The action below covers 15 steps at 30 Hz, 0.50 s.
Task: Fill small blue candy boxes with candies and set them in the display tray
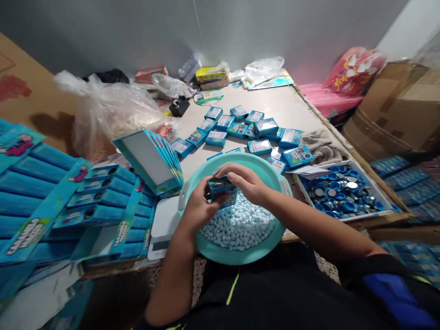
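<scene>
Over the turquoise basin point(237, 258), the left hand point(202, 204) grips 1 blue box point(222, 185) while the right hand point(249, 182) curls over its top, grip unclear, seemingly filling or capping it, the next move calling for steadiness.

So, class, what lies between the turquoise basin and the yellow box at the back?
Small blue boxes, then a flat green-edged item nearer the yellow box, as the head view shows.

Small blue box point(216, 189): held in the left hand point(201, 202), its top partly covered by the right hand point(244, 181)
Turquoise basin point(237, 259): partly filled with pale pellets point(240, 229)
Blue caps point(343, 190): heaped in a white tray point(364, 215)
</scene>
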### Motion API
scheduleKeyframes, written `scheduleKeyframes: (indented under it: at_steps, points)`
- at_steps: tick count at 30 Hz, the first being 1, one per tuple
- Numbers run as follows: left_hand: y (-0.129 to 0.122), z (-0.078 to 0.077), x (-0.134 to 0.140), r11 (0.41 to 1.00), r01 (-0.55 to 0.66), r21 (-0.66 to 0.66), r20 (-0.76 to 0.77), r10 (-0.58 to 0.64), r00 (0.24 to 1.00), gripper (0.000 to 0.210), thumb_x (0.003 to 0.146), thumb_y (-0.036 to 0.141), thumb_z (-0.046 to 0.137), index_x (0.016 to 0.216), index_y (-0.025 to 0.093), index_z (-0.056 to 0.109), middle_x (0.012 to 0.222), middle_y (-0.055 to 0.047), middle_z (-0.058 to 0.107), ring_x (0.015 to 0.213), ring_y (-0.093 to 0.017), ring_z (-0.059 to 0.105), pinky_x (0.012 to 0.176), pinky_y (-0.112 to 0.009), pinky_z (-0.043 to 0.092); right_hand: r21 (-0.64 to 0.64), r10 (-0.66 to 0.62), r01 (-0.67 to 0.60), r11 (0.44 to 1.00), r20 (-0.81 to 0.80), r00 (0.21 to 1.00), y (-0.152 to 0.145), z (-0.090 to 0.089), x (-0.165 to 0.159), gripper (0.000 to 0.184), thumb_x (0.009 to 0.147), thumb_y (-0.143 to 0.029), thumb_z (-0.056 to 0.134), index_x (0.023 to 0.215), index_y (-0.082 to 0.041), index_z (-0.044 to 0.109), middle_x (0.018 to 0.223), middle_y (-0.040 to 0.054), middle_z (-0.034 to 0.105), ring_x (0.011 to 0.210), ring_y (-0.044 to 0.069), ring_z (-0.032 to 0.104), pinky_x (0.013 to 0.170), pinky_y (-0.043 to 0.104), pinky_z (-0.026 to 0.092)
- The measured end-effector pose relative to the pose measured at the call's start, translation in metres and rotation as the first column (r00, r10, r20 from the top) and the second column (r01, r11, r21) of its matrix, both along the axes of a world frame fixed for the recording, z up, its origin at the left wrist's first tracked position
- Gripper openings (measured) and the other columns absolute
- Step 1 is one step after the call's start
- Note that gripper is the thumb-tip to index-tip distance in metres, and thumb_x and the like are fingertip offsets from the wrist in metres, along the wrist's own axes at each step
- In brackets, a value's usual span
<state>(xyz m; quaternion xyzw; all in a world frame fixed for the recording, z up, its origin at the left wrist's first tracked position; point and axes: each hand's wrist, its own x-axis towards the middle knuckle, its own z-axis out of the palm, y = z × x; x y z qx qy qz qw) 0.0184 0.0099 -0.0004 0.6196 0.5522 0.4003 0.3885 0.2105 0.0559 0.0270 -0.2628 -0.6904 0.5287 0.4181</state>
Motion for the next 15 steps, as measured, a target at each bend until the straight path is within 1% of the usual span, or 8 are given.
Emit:
scheduleKeyframes:
  at_steps: [1, 3, 6, 8, 11, 13, 15]
  points:
    - [0.0003, 0.0009, 0.0001, 1.000, -0.005, -0.008, 0.010, 0.005, 1.000, 0.064, 0.074, 0.037, 0.086, 0.130, 0.022, 0.060, 0.111, -0.009, 0.074, 0.099, -0.028, 0.074, 0.089, -0.041, 0.062, 0.020, 0.005, -0.005, 1.000, 0.017, 1.000, -0.0005, 0.0008, 0.0005, 0.036, 0.099, -0.055, 0.045, 0.102, -0.025, 0.066, 0.122, 0.0092, 0.070, 0.120, 0.025, 0.062, 0.108, 0.043, 0.047]
    - [-0.0001, 0.0023, 0.0006, 1.000, -0.008, 0.006, 0.012, 0.008, 1.000, 0.063, 0.073, 0.036, 0.087, 0.129, 0.023, 0.061, 0.110, -0.009, 0.074, 0.098, -0.028, 0.074, 0.089, -0.041, 0.062, 0.049, -0.028, 0.028, 0.998, 0.000, 1.000, -0.0016, 0.0017, 0.0012, 0.039, 0.101, -0.056, 0.041, 0.103, -0.025, 0.066, 0.126, 0.0101, 0.068, 0.125, 0.026, 0.060, 0.110, 0.044, 0.046]
    - [-0.0025, 0.0031, 0.0013, 0.998, 0.042, 0.036, -0.031, -0.041, 0.999, 0.058, 0.074, 0.034, 0.085, 0.127, 0.025, 0.062, 0.112, -0.008, 0.074, 0.101, -0.028, 0.074, 0.092, -0.044, 0.061, 0.036, -0.075, 0.077, 0.996, -0.039, 0.996, -0.0033, 0.0010, 0.0010, 0.044, 0.102, -0.059, 0.038, 0.104, -0.025, 0.065, 0.132, 0.0112, 0.066, 0.128, 0.027, 0.058, 0.109, 0.045, 0.047]
    - [-0.0039, 0.0028, 0.0018, 0.997, 0.057, 0.056, -0.058, -0.053, 0.997, 0.055, 0.076, 0.033, 0.084, 0.126, 0.025, 0.063, 0.113, -0.008, 0.074, 0.104, -0.029, 0.073, 0.094, -0.045, 0.061, 0.025, -0.058, 0.060, 0.998, -0.061, 0.996, -0.0039, -0.0007, 0.0000, 0.049, 0.101, -0.065, 0.037, 0.105, -0.025, 0.065, 0.130, 0.0122, 0.066, 0.127, 0.027, 0.058, 0.107, 0.046, 0.049]
    - [-0.0047, 0.0021, 0.0022, 0.998, 0.000, 0.069, -0.047, 0.003, 0.999, 0.055, 0.077, 0.034, 0.083, 0.127, 0.024, 0.063, 0.115, -0.009, 0.074, 0.105, -0.029, 0.073, 0.094, -0.044, 0.060, 0.032, -0.049, 0.052, 0.998, -0.105, 0.993, -0.0040, -0.0037, -0.0017, 0.055, 0.099, -0.070, 0.039, 0.103, -0.023, 0.065, 0.121, 0.0135, 0.066, 0.123, 0.028, 0.060, 0.106, 0.046, 0.051]
    - [-0.0044, 0.0023, 0.0020, 0.997, -0.028, 0.070, -0.053, 0.032, 0.998, 0.054, 0.078, 0.035, 0.083, 0.126, 0.023, 0.063, 0.114, -0.009, 0.074, 0.104, -0.028, 0.073, 0.095, -0.043, 0.060, 0.032, -0.070, 0.074, 0.997, -0.126, 0.990, -0.0037, -0.0046, -0.0024, 0.052, 0.100, -0.067, 0.038, 0.104, -0.023, 0.065, 0.121, 0.0142, 0.065, 0.122, 0.028, 0.061, 0.106, 0.046, 0.051]
    - [-0.0039, 0.0027, 0.0012, 0.998, -0.015, 0.063, -0.063, 0.019, 0.998, 0.054, 0.077, 0.035, 0.083, 0.126, 0.023, 0.063, 0.114, -0.008, 0.074, 0.102, -0.028, 0.073, 0.094, -0.042, 0.060, 0.048, -0.073, 0.080, 0.996, -0.124, 0.990, -0.0037, -0.0043, -0.0022, 0.049, 0.103, -0.060, 0.034, 0.112, -0.022, 0.063, 0.129, 0.0157, 0.063, 0.127, 0.027, 0.059, 0.109, 0.046, 0.049]
